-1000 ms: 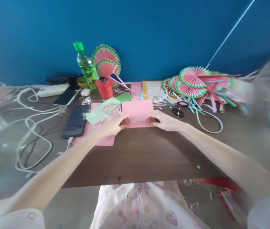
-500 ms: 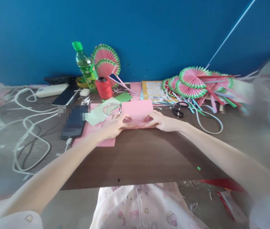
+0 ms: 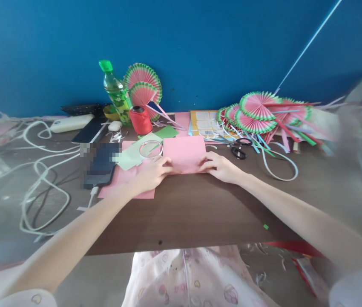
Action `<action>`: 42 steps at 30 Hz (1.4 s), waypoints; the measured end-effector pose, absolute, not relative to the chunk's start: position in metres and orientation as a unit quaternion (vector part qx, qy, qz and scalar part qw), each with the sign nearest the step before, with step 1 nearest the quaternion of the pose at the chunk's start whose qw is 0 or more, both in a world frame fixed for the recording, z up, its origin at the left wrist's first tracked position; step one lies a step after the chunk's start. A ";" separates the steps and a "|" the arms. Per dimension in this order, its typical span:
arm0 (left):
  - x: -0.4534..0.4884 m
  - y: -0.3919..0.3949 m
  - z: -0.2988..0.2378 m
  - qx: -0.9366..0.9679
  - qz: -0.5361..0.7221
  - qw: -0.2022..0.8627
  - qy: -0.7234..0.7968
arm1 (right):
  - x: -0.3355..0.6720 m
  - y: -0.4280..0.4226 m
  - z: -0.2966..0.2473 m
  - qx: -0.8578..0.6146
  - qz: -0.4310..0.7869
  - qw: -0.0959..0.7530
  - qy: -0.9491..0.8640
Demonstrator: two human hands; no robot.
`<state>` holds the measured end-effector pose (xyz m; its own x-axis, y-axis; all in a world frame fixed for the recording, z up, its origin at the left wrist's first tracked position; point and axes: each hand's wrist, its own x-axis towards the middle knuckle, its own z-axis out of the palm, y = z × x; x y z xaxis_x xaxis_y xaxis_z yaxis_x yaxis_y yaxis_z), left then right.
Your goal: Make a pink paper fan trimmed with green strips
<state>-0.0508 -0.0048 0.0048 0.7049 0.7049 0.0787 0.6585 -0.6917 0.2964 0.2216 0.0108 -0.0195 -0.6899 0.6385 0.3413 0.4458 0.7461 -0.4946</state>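
A pink sheet of paper (image 3: 184,152) lies in front of me on the desk, its near edge towards me. My left hand (image 3: 155,171) has its fingers closed at the sheet's near left corner. At the near right corner my right hand (image 3: 222,166) grips the same sheet between thumb and fingers. Just left of the sheet is a roll of clear tape (image 3: 150,149), resting on pale green paper (image 3: 130,153). More pink paper (image 3: 145,194) lies beneath my left wrist.
Black-handled scissors (image 3: 239,152) lie right of the sheet. Pleated pink-and-green paper fans (image 3: 257,108) are piled at the back right. A green bottle (image 3: 115,91), a red spool (image 3: 140,120), a phone (image 3: 102,166) and white cables (image 3: 42,170) occupy the left.
My hands have moved apart along the near edge, out to the sheet's corners. That edge, bent up under my fingers before, now looks flatter.
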 end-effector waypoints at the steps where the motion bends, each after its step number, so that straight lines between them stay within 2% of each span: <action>1: -0.051 -0.006 0.007 0.916 0.093 0.116 0.372 | 0.221 0.008 -0.019 -0.308 0.173 0.255 -0.900; 7: -0.057 -0.012 0.010 0.926 0.069 -0.014 0.370 | 0.218 -0.007 -0.009 -0.333 0.088 0.201 -0.917; 13: -0.052 -0.016 0.010 0.922 0.018 -0.140 0.361 | 0.219 -0.005 -0.002 -0.334 0.112 0.167 -0.921; 18: -0.045 -0.013 0.016 0.914 0.031 -0.168 0.367 | 0.214 0.000 0.006 -0.335 0.030 0.130 -0.933; 20: -0.044 -0.010 0.025 0.908 0.083 -0.151 0.382 | 0.212 0.002 0.020 -0.354 0.027 0.166 -0.920; 26: -0.038 -0.007 0.098 0.846 0.275 -0.015 0.457 | 0.217 0.002 0.098 -0.389 0.048 0.363 -0.845; 30: -0.032 -0.002 0.137 0.799 0.317 0.064 0.507 | 0.223 0.015 0.127 -0.401 0.087 0.401 -0.819; 33: -0.033 0.010 0.127 0.807 0.276 0.104 0.511 | 0.226 0.032 0.113 -0.417 0.157 0.349 -0.824; 37: -0.040 0.024 0.077 0.843 0.150 0.143 0.497 | 0.223 0.041 0.061 -0.448 0.215 0.215 -0.841; 42: -0.041 0.025 0.031 0.883 0.052 0.048 0.463 | 0.211 0.031 0.017 -0.447 0.179 0.151 -0.864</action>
